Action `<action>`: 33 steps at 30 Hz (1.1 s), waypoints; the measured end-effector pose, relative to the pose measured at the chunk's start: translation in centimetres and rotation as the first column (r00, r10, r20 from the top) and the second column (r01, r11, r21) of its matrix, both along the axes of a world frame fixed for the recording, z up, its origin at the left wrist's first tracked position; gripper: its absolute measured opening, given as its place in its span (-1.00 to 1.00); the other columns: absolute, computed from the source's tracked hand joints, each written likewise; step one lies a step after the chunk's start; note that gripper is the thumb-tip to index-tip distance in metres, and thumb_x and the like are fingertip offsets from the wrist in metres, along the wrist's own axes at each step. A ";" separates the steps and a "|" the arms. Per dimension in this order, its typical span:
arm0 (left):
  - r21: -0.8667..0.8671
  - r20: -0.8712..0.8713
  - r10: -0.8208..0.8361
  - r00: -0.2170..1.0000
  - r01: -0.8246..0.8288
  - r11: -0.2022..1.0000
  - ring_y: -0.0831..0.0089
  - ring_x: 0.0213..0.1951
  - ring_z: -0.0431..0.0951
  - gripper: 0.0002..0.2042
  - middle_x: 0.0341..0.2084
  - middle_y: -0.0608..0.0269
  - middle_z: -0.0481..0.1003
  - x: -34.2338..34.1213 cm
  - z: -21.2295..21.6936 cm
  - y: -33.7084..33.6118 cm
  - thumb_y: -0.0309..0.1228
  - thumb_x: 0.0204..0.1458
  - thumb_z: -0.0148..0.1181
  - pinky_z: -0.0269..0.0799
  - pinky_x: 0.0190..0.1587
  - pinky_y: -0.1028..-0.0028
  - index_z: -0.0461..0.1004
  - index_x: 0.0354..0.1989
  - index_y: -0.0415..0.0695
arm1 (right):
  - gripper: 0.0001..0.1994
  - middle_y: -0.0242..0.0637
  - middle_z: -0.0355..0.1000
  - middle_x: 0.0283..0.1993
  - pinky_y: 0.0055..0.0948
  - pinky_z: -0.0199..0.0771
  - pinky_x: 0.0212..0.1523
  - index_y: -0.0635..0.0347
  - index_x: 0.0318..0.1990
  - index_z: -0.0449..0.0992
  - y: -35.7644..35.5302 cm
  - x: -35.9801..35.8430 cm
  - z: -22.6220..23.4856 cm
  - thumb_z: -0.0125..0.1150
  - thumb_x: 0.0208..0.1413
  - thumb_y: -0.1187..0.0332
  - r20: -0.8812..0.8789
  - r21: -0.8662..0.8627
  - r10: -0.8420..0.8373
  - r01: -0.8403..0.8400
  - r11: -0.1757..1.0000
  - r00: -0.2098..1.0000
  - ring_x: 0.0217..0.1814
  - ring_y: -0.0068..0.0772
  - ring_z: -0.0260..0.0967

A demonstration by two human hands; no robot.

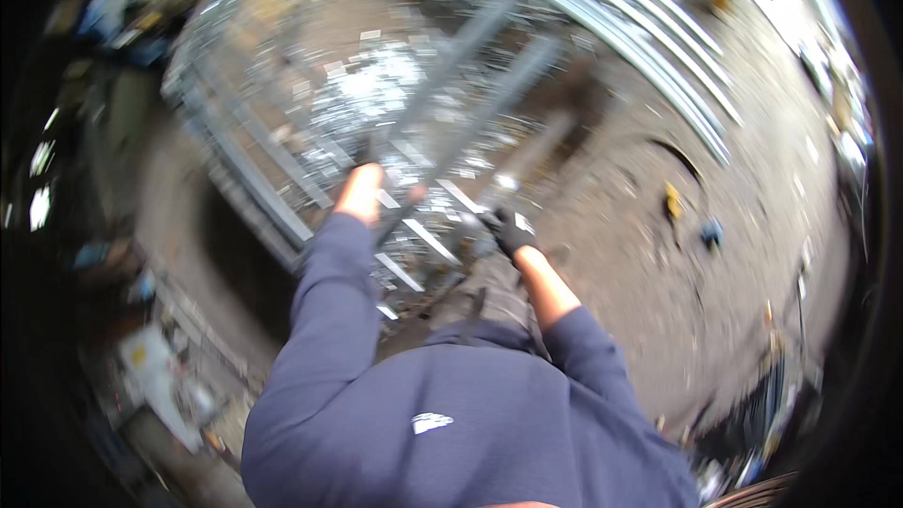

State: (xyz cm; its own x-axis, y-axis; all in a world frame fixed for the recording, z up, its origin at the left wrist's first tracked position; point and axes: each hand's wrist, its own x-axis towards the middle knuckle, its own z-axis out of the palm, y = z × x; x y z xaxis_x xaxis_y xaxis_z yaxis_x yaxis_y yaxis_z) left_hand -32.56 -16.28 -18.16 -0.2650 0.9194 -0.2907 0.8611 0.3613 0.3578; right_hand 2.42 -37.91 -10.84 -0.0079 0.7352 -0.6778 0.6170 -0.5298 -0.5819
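Both my arms reach forward in dark blue sleeves with bare wrists. My left hand (366, 150), dark and smeared by motion, is over a spread of many small shiny metal pieces (372, 85). My right hand (513, 230) wears a black glove and is at the right edge of that spread, beside some pale strips (431, 241). Blur hides the fingers of both hands, so whether either holds anything does not show. Grey metal bars (513, 85) run slantwise beyond my hands, among the small pieces.
Long metal profiles (611, 28) lie across the upper right. More grey bars (254, 202) edge the left side. On the brown floor (611, 320) at right are a yellow object (673, 200), a small blue object (712, 232) and a dark curved line like a hose (679, 152).
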 end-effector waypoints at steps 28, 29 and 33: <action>-0.045 0.832 0.360 0.423 -0.594 0.803 0.32 -0.12 0.57 -0.53 0.01 0.12 0.52 31.3 19.6 -47.6 -0.20 0.26 0.01 0.43 -0.01 0.34 0.28 0.32 -0.05 | -0.60 -0.56 0.06 -0.60 -0.51 0.13 -0.58 0.07 0.01 0.52 -8.7 41.3 7.0 -0.01 0.37 -0.04 -0.757 -0.365 -0.523 0.410 0.836 0.391 -0.63 -0.56 0.00; -0.052 0.828 0.364 0.426 -0.589 0.806 0.33 -0.12 0.57 -0.54 0.00 0.12 0.52 32.1 19.7 -47.4 -0.20 0.26 0.01 0.44 -0.03 0.36 0.29 0.31 -0.04 | -0.52 -0.57 0.04 -0.59 -0.53 0.07 -0.59 0.13 0.05 0.51 -9.5 41.6 7.1 -0.12 0.41 -0.08 -0.789 -0.366 -0.485 0.347 0.864 0.377 -0.64 -0.56 -0.05; -0.130 0.829 0.361 0.427 -0.481 0.867 0.41 -0.19 0.58 -0.56 -0.09 0.20 0.57 35.9 19.8 -45.3 -0.17 0.24 0.04 0.45 -0.07 0.41 0.33 0.26 -0.03 | -0.40 -0.56 0.05 -0.59 -0.54 0.09 -0.56 0.24 0.03 0.48 -11.7 42.1 7.6 -0.17 0.38 -0.19 -0.775 -0.465 -0.545 0.296 0.834 0.320 -0.61 -0.60 -0.04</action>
